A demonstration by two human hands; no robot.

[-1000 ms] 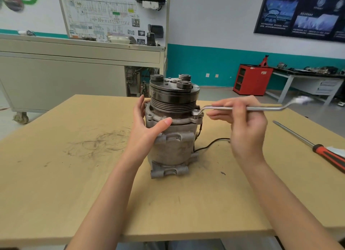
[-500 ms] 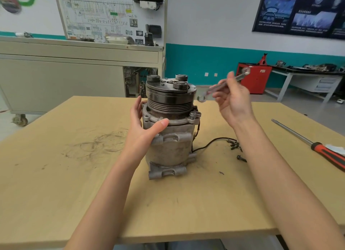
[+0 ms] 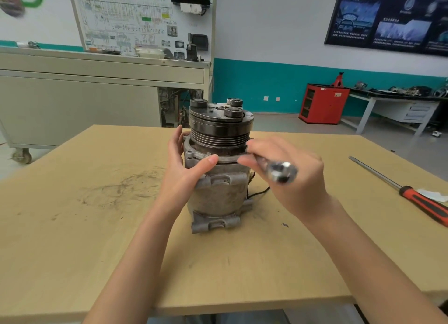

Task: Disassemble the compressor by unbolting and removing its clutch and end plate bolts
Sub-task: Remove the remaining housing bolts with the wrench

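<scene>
At the right hand: the right hand [image 3: 291,178] gripped a wrench [image 3: 282,172], fingers curled round its shank; the ring end nearest the camera was blurred.
Wrench head: the far end was hidden behind the fingertips at the compressor's right side, so whether it sat on a bolt could not be told.
Wrench axis: the shank ran from the flange [image 3: 194,154] back toward the person, slanting slightly down and to the right.
Left hand: the left hand [image 3: 184,176] held the compressor [image 3: 218,200], thumb across the front just under the flange, fingers up the far left side, apparently steadying it.
Compressor: it stood upright near the middle of the table [image 3: 72,239], long axis vertical, with the clutch [image 3: 219,120] on top carrying 3 round bosses and a grooved pulley beneath.
Key relation: the flange lay just left of and beyond the right fingertips. The right hand was nearer the right-side bolts, and the left hand covered the left side.
Step, as judged: working a flange bolt, with the clutch not yet removed.
In the way: the left thumb tip sat close to the right fingertips, and the pulley overhung the flange, likely cramping any swing.
Around: a black wire [image 3: 259,193] trailed behind the right hand; a red-handled screwdriver [image 3: 421,202] lay well apart at right, beside a white scrap [image 3: 434,194].
</scene>
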